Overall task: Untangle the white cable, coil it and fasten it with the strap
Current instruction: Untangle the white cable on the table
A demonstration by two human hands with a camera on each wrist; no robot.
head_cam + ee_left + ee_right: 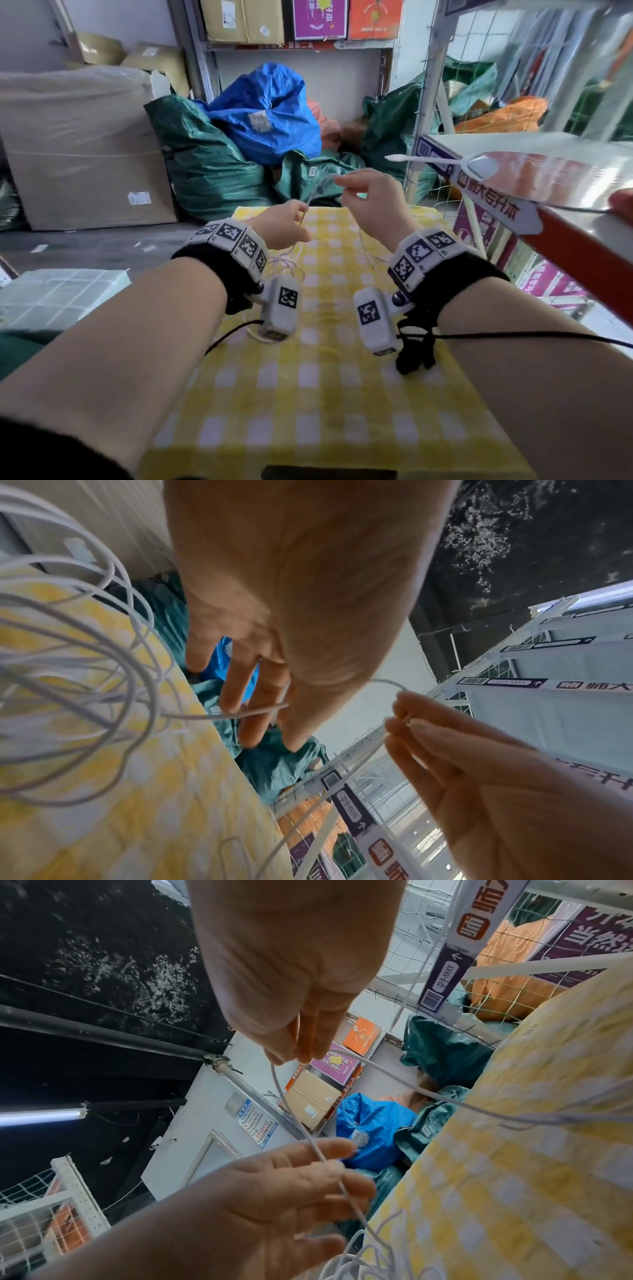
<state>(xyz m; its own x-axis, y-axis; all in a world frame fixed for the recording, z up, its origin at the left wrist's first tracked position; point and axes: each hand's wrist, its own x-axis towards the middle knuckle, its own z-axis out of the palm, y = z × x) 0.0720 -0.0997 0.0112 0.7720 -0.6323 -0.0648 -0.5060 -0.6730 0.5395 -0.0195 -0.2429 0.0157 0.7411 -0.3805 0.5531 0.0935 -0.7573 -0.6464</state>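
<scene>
The thin white cable (317, 186) arcs in a short span between my two raised hands above the yellow checked table (308, 394). My left hand (303, 210) holds it between thumb and fingers, with the strand (240, 714) running across the fingers (236, 693). My right hand (340, 186) pinches the cable (274, 1074) at its fingertips (308, 1050), a little higher and further right. From both hands the cable drops to tangled loose loops (85, 656) on the cloth under my left wrist (291, 263). The loops (359, 1259) also show in the right wrist view.
Green and blue sacks (267, 113) pile up past the table's far edge. A wrapped carton (78, 147) stands at the left. A shelf corner (513, 192) with a cotton swab (421, 159) juts in close at the right. Black cords (414, 346) hang from my right wristband.
</scene>
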